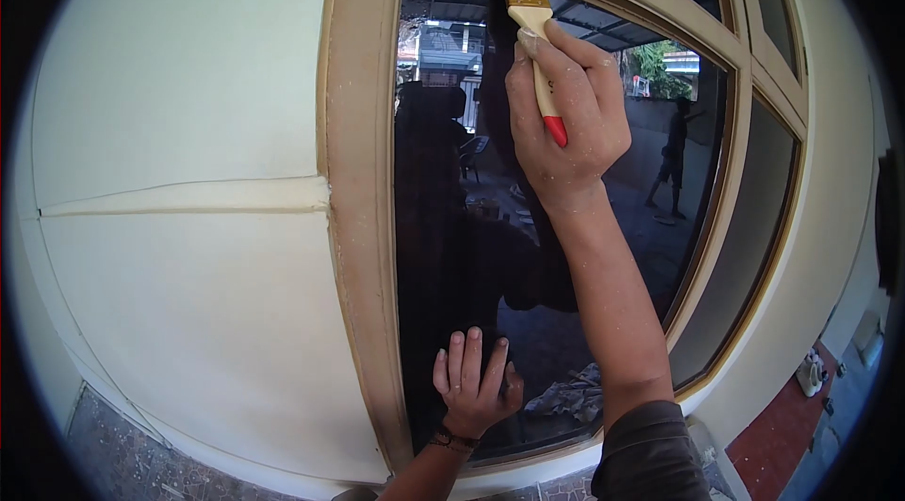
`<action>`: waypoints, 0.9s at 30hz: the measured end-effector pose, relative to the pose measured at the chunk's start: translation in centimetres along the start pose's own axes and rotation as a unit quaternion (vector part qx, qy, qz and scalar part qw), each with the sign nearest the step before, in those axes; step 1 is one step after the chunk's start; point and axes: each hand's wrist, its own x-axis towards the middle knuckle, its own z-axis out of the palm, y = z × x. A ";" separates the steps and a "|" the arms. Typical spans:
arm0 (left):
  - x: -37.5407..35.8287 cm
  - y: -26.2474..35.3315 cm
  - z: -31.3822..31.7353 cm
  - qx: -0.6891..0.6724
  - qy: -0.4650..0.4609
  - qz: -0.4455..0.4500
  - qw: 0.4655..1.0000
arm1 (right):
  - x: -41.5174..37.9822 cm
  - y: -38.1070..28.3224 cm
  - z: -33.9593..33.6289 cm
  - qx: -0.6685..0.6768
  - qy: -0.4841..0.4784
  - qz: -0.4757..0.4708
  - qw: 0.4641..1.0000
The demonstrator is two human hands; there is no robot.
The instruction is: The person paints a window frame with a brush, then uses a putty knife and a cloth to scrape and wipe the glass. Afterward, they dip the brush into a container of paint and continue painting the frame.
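My right hand [564, 114] is raised high and grips a paintbrush [524, 6] with a pale wooden handle, a red tip and yellowish bristles. The bristles touch the top inner edge of the tan wooden window frame [363, 209]. My left hand [474, 386] rests flat with fingers spread on the dark glass pane [434, 246], low down near the frame's bottom rail. A dark band sits around that wrist. The glass reflects my own dark outline and a yard behind me.
A cream wall [179, 218] with a raised horizontal moulding [189, 197] lies left of the window. More framed panes [745, 228] continue to the right. A person standing far off shows as a reflection [672, 162] in the glass. Stone-pattern base and red floor [778, 435] run below.
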 end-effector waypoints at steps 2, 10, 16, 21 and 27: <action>0.0 0.0 0.0 0.003 -0.001 0.000 1.000 | -0.1 0.2 -0.2 -0.001 -0.001 0.000 1.000; 0.0 0.1 0.0 0.006 -0.004 -0.001 1.000 | -0.2 0.8 -0.7 -0.007 0.008 0.002 1.000; 0.0 0.1 0.1 0.013 -0.004 0.001 1.000 | -0.3 1.4 -1.0 -0.020 0.021 -0.009 1.000; 0.1 0.2 0.0 0.013 -0.004 0.001 1.000 | -0.4 1.8 -1.7 -0.033 0.020 -0.002 0.999; 0.1 0.2 0.0 0.023 -0.011 0.002 1.000 | -0.5 2.5 -2.6 -0.037 0.018 -0.001 0.999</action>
